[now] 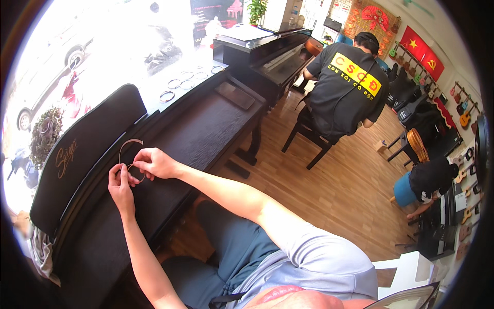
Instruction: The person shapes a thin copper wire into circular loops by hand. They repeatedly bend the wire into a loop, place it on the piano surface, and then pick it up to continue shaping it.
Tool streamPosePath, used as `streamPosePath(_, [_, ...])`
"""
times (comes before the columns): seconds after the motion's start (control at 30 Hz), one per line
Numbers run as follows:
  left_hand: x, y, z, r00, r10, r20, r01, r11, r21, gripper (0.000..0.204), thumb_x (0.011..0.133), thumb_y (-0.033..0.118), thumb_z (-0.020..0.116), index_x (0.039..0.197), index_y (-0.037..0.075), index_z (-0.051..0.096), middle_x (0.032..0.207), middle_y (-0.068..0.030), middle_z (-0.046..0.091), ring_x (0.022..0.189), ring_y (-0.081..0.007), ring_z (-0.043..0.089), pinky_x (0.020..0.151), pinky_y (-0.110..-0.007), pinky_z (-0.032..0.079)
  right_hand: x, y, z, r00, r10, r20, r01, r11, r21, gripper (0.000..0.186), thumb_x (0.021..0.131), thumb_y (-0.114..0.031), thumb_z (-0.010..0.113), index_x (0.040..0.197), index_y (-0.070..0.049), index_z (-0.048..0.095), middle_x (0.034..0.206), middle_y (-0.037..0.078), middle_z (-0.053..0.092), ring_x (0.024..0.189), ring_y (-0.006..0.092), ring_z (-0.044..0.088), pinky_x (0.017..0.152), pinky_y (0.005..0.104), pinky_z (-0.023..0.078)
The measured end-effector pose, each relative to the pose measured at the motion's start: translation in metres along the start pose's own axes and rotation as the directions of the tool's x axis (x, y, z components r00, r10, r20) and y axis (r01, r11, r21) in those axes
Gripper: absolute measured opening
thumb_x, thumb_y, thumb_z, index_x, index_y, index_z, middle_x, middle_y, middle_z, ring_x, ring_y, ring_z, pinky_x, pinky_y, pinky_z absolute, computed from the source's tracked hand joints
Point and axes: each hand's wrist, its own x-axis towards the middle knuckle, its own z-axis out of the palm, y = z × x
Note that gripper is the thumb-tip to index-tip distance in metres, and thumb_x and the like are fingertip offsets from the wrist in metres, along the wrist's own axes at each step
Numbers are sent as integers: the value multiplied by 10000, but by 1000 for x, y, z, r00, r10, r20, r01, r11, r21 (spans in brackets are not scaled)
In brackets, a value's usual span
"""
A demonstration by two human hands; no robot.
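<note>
Over the dark piano's closed lid (206, 129), both my hands hold a thin copper-coloured wire loop (135, 141), which looks like a coiled instrument string. My left hand (122, 186) pinches it from below and to the left. The fingers of my right hand (157, 163) close on it from the right, close beside the left fingertips. Part of the loop rises above the hands; another part curves down between them, partly hidden by the fingers. Several similar coiled rings (166, 96) lie apart from one another on the bright top beyond the lid.
A dark phone-like slab (234, 96) lies at the lid's right end. The upright music rest (87, 154) stands at left, by a dried plant (46, 131). A person in a black shirt (345, 92) sits on a bench by another piano (262, 51); another person (429, 180) bends at far right.
</note>
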Motion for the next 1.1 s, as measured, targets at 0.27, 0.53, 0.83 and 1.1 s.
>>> streamPosePath(0.27, [4, -1, -5, 998, -30, -63, 27, 998, -50, 205, 1008, 152, 637, 1148, 10, 591, 655, 8, 531, 506, -55, 490, 482, -213, 401, 5, -13, 9, 995, -83, 62, 84, 996, -5, 214, 942, -148, 712, 1068, 13, 648, 738, 43, 645, 554, 89, 581, 490, 245, 485])
streamPosePath(0.53, [6, -6, -9, 999, -23, -24, 20, 989, -144, 199, 993, 95, 633, 1172, 10, 622, 669, 15, 521, 526, -44, 470, 496, -205, 363, 0, 1, 13, 992, -125, 21, 126, 992, -6, 175, 949, -118, 690, 1066, 11, 705, 738, 29, 670, 532, 73, 575, 480, 237, 479])
streamPosePath(0.83, [3, 0, 3, 996, 2, -88, 1, 999, 35, 254, 971, 94, 681, 1203, -8, 664, 896, -12, 658, 669, -49, 558, 571, -188, 394, -2, 4, 11, 985, -125, -121, 116, 991, -73, 168, 976, -150, 667, 1007, 9, 711, 779, 37, 696, 521, 63, 558, 460, 239, 450])
streamPosePath(1.1, [7, -13, -2, 999, 14, -32, -13, 999, 35, 257, 965, 105, 700, 1195, -11, 686, 981, -20, 698, 705, -47, 570, 612, -188, 432, -1, 7, 9, 982, -125, -141, 118, 991, -59, 175, 980, -166, 669, 1007, 5, 689, 779, 29, 686, 524, 57, 540, 457, 239, 437])
